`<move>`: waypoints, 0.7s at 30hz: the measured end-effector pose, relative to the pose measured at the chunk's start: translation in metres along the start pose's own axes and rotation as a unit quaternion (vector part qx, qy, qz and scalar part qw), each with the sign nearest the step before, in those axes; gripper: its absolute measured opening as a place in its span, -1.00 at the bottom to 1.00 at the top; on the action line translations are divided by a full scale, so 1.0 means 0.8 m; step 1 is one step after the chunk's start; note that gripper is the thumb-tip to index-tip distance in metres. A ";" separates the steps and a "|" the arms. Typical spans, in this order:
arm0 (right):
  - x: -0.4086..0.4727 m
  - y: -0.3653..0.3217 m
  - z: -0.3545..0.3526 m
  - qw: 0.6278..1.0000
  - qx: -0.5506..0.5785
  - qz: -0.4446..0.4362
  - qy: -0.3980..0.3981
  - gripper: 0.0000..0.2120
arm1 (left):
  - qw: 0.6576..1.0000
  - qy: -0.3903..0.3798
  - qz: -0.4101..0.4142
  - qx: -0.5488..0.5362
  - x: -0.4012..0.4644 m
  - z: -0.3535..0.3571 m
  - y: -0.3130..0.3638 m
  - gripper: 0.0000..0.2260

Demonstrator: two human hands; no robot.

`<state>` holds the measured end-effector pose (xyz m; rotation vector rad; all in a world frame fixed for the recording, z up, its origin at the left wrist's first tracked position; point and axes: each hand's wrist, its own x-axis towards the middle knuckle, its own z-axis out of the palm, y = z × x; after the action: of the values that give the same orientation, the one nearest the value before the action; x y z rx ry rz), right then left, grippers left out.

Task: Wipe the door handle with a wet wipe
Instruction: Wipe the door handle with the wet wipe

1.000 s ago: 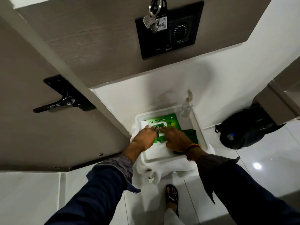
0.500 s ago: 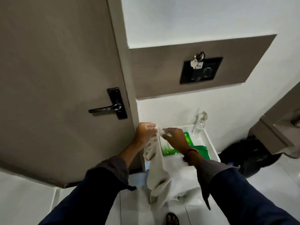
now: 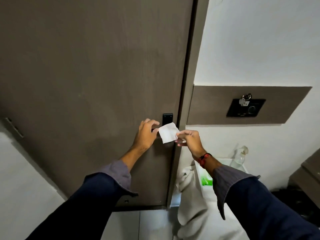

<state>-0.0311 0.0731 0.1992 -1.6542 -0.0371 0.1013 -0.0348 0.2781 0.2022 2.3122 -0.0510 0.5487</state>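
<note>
Now the wet wipe [image 3: 168, 132] is up at the door handle [image 3: 167, 119].

Head view: left hand [image 3: 146, 134] and right hand [image 3: 188, 141] each pinch an opposite edge, stretching the wipe flat, its long axis tilted up-right, hiding the lever behind it. Held only by corners, it could slip or bunch before wrapping the handle.

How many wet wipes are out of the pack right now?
1. The wet wipe is stretched between the left hand and the right hand, in front of the black door handle plate. More may remain hidden in the green pack below.
</note>
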 end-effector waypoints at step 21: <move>0.019 -0.017 0.043 1.000 0.000 -0.003 -0.027 -0.81 | 0.995 -0.060 0.062 -0.057 -0.001 -0.010 0.002 -0.92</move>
<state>-0.0186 0.1095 0.2091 -1.6502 -0.0832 0.1419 -0.0387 0.2820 0.2081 2.2372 -0.2779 0.4562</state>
